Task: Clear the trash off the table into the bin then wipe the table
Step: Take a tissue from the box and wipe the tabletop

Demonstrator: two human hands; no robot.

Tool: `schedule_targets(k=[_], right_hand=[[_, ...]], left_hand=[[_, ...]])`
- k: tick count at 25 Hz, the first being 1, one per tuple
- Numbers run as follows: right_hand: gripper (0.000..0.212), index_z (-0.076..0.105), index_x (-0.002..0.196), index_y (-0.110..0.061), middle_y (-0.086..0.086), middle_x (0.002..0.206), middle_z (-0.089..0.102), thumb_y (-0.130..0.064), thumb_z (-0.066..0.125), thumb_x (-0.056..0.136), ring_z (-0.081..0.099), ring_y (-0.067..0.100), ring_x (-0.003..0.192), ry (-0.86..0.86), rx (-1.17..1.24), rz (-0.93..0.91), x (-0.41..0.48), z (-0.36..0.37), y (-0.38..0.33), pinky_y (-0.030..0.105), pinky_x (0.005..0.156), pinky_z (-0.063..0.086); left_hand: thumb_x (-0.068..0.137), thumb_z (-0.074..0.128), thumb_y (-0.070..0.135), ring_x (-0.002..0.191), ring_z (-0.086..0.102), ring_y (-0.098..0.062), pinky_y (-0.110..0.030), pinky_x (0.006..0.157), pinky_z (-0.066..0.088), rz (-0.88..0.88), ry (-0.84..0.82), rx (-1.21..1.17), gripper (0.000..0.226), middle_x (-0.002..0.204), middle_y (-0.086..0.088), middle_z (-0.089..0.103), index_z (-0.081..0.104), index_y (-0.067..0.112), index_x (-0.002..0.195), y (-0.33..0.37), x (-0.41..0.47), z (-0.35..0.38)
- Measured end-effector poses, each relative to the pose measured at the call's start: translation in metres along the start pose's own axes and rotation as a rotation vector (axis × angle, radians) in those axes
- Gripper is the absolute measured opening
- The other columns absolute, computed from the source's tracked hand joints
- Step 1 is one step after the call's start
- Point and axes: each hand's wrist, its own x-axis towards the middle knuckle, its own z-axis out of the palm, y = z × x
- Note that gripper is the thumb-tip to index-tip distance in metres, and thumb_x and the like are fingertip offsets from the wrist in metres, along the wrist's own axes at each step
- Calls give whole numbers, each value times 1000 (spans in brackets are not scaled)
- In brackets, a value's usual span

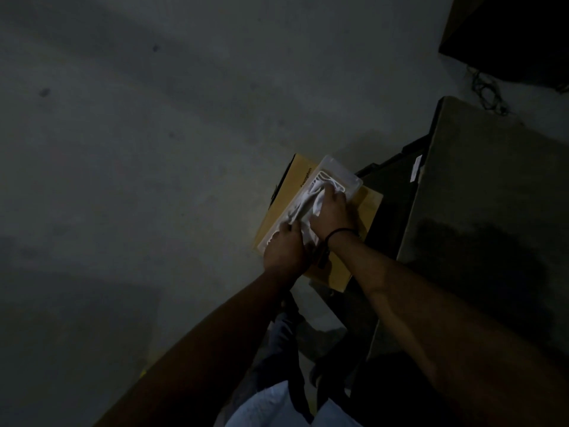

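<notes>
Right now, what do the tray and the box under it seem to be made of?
The tray looks like thin, glossy, see-through plastic: pale, with a raised rim and moulded ribs. The box looks like matte brown cardboard: flat panels with printed lettering. The light is dim, so both are guesses.

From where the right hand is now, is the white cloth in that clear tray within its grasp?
Probably yes. The right hand already lies on the white cloth inside the clear plastic tray, with nothing over it. The left hand is at the tray's near end, off to the side.
</notes>
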Motion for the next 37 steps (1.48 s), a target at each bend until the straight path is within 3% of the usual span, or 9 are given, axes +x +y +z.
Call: schedule_targets(k=[5,9,11,15,19,24,29,33,37], right_hand=[[77,20,159,-16,23,152,42,-20,65,96,44,39,138,-20,185,129,6,-11,-10,48,103,47],[89,12,159,-10,23,151,42,-28,70,94,47,40,135,-19,432,228,13,-35,-21,46,101,48],[85,15,158,-9,22,147,48,-26,69,94,53,40,130,-17,543,251,11,-41,-24,43,95,50],[53,47,144,-9,23,140,54,-21,63,95,54,39,127,-157,98,-7,0,-28,-18,42,102,49],[46,51,142,-17,16,139,58,-31,58,100,55,35,128,-358,-299,-172,-6,-14,-13,46,105,46],[59,35,157,-18,17,155,45,-30,55,103,46,37,139,-438,-335,-207,10,-16,-11,51,115,38],[69,29,158,-24,12,160,35,-33,58,97,37,34,145,-145,-501,-296,30,-17,6,54,119,30],[80,-1,164,-32,4,172,-4,-43,48,102,6,27,158,-334,-770,-324,42,-3,18,65,123,-2],[69,10,164,-27,5,172,6,-34,43,104,7,28,158,-279,-658,-334,30,-9,11,64,123,-4]], left_hand=[[85,42,80,111,66,-34,-43,81,59,33,21,-21,95,140,-14,59,35,20,158,-1,-5,-5],[101,53,45,97,70,-35,-32,69,48,34,-2,-63,40,109,-15,73,65,14,123,-2,2,-14],[102,54,39,88,69,-35,-31,65,40,-30,-36,-103,34,100,-17,72,66,8,108,-2,6,-20],[98,62,34,86,72,-29,-31,62,48,-151,88,25,27,100,-10,72,66,9,109,3,4,-29],[93,68,24,96,64,-31,-34,61,38,-75,182,178,42,123,-12,57,50,11,129,11,-4,-22],[95,57,19,110,65,-35,-42,86,56,59,-114,101,37,130,-16,59,63,8,131,8,-2,-1],[98,55,19,115,60,-33,-41,88,55,69,-84,198,36,135,-12,53,62,12,133,8,-2,1],[97,56,24,122,52,-39,-44,90,52,92,-62,337,48,147,-17,41,50,11,142,4,-11,19],[97,56,29,124,53,-38,-46,93,52,45,-54,277,46,148,-14,43,53,18,142,5,-17,16]])
